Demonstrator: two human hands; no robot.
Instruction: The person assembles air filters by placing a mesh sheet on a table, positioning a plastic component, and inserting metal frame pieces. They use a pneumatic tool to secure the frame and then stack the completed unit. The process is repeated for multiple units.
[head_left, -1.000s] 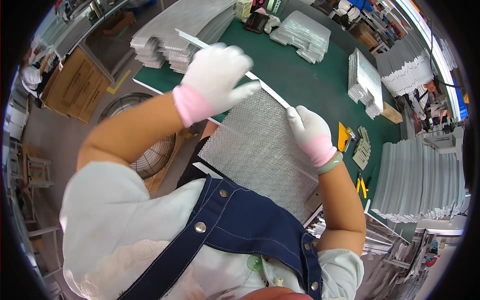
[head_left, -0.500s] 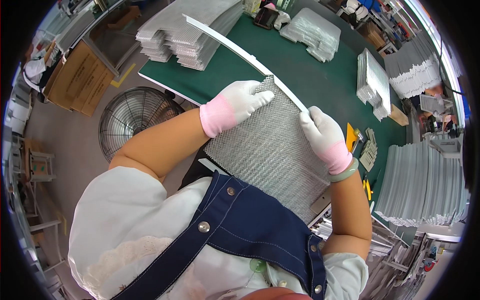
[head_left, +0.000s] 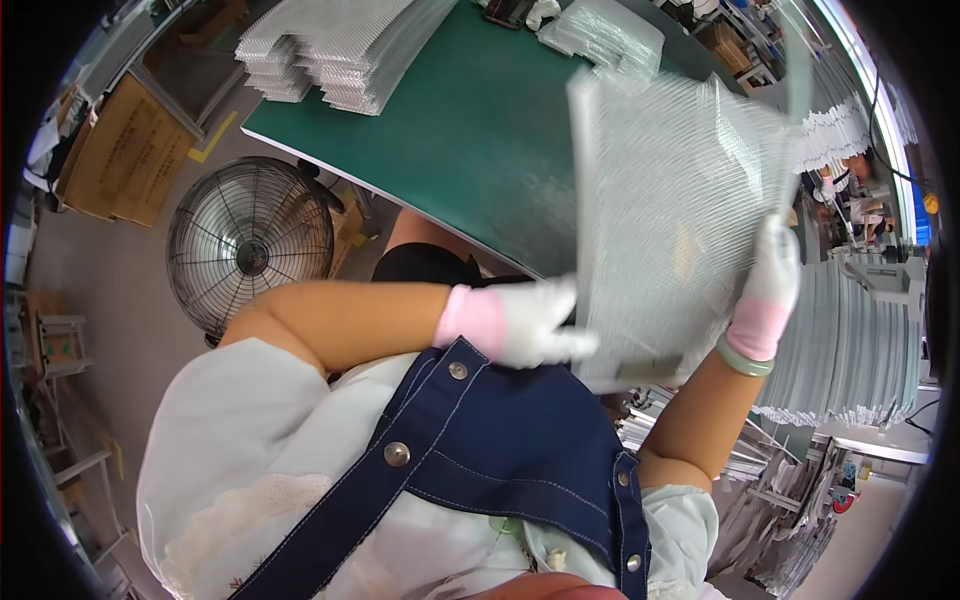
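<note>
A silvery expanded-metal mesh sheet (head_left: 660, 220) stands raised and tilted over the right part of the green table, blurred by motion. My right hand (head_left: 773, 265), in a white glove with a pink cuff, grips its right edge. Along that edge a pale strip (head_left: 797, 70) runs upward past the sheet's far corner, also smeared. My left hand (head_left: 535, 322), gloved the same way, is by the sheet's lower left edge with thumb and fingers apart; whether the fingertips touch the mesh cannot be made out.
Stacked mesh sheets (head_left: 345, 55) lie at the green table's (head_left: 470, 140) far left, with another mesh stack (head_left: 605, 35) at the back. Many pale panels (head_left: 840, 340) stand at the right. A floor fan (head_left: 250, 250) and a cardboard box (head_left: 125, 155) are on the left.
The mesh sheet has swung up and right, turning so the stripped edge is at the right. My right hand rose with it; my left hand left the top edge and came down nearer my body.
</note>
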